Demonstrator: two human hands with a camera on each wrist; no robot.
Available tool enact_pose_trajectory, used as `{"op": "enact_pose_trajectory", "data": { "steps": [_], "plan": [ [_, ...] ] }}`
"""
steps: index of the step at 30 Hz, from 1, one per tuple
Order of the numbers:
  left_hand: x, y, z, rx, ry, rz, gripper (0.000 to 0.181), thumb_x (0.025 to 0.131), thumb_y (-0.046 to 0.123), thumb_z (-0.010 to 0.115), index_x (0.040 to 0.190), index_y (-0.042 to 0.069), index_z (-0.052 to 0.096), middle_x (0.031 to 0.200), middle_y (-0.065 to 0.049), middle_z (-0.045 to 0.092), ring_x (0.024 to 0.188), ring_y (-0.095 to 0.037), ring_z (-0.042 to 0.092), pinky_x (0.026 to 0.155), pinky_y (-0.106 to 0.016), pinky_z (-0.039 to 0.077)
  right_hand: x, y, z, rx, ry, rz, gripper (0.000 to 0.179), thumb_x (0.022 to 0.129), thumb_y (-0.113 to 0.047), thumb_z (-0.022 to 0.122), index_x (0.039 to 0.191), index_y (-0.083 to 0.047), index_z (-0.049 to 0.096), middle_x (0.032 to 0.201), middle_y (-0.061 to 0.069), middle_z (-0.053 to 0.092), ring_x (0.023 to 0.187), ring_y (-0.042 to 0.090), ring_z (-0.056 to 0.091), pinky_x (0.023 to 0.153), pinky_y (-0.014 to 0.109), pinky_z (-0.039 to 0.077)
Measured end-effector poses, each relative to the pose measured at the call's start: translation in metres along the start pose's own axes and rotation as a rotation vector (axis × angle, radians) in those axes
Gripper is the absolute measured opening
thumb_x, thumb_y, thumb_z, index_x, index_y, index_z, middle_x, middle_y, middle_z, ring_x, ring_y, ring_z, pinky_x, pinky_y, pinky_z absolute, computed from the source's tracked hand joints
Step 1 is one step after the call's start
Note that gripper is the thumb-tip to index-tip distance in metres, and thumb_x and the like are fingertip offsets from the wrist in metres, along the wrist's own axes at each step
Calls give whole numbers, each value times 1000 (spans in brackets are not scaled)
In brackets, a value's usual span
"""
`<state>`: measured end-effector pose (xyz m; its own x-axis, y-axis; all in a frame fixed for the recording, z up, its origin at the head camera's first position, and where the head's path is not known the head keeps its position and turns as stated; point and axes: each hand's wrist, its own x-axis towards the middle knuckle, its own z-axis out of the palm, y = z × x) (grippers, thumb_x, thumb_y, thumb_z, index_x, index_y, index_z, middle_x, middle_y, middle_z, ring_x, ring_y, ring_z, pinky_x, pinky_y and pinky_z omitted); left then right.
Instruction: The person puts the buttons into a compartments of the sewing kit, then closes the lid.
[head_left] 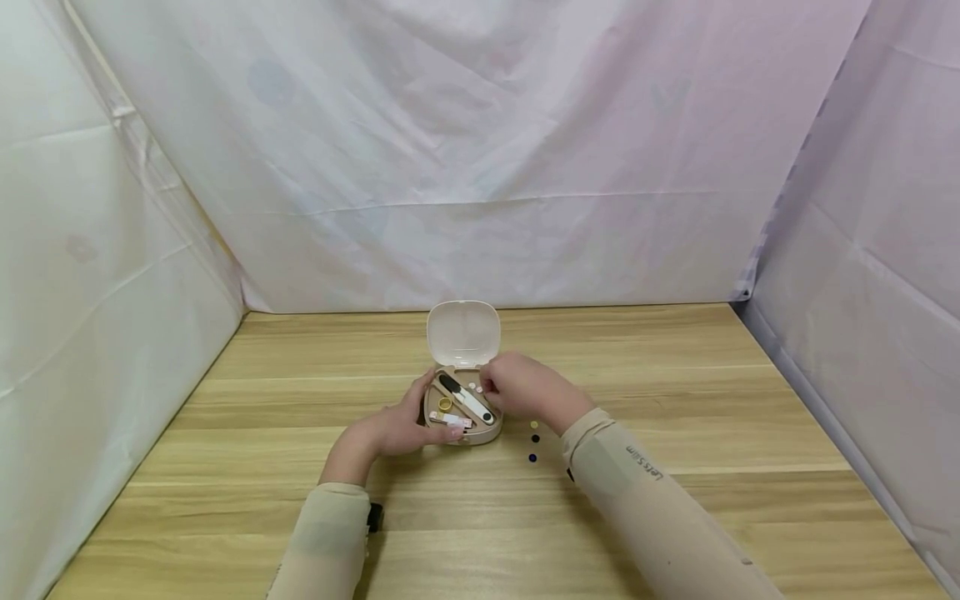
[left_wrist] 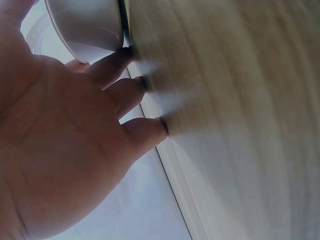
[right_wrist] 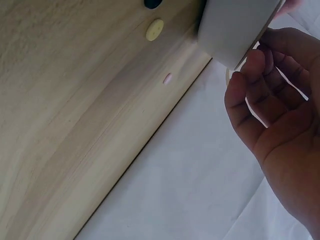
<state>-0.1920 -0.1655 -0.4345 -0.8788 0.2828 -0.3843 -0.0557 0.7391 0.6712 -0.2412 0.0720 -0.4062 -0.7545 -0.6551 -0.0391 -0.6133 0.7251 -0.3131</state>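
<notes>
A small beige sewing box (head_left: 487, 435) stands on the table with its clear lid (head_left: 463, 333) raised at the back. My left hand (head_left: 401, 427) holds the box's left side, thumb along the front; in the left wrist view its other fingertips (left_wrist: 150, 131) touch the table. Inside lie white thread snips (head_left: 472, 406) with a black cover, a gold ring-shaped thimble (head_left: 446, 404), a white-and-pink strip (head_left: 450, 420) and small white buttons (head_left: 476, 387). My right hand (head_left: 525, 387) is over the box's right side, fingers bent together; whatever is between its fingertips is hidden.
Right of the box lie a yellow button (head_left: 534, 425), a black button (head_left: 536, 438) and a dark blue button (head_left: 532, 457). A pink button (right_wrist: 167, 78) lies on the table in the right wrist view. White curtains (head_left: 495, 167) hang behind and beside the wooden table (head_left: 300, 358).
</notes>
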Motion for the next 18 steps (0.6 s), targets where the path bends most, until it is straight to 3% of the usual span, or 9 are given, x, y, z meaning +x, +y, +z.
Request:
{"op": "enact_pose_trajectory", "data": {
  "steps": [8,18],
  "plan": [
    [-1,2,0,-2,-7,1,121,88,65,79,173,28,0,174,-22,28,154,-48,40,123,-65,36,1,-2,0,-40,12,-41,18,100,-9,72,82,-10,76,75,-3,67,66,9,53,65,26,50],
    [-2,1,1,-5,-7,-6,120,89,65,78,173,29,0,176,-20,25,156,-47,37,124,-66,35,-5,4,-7,-24,37,-33,27,100,-5,66,75,-12,68,69,-4,56,64,10,49,62,27,45]
  ]
}}
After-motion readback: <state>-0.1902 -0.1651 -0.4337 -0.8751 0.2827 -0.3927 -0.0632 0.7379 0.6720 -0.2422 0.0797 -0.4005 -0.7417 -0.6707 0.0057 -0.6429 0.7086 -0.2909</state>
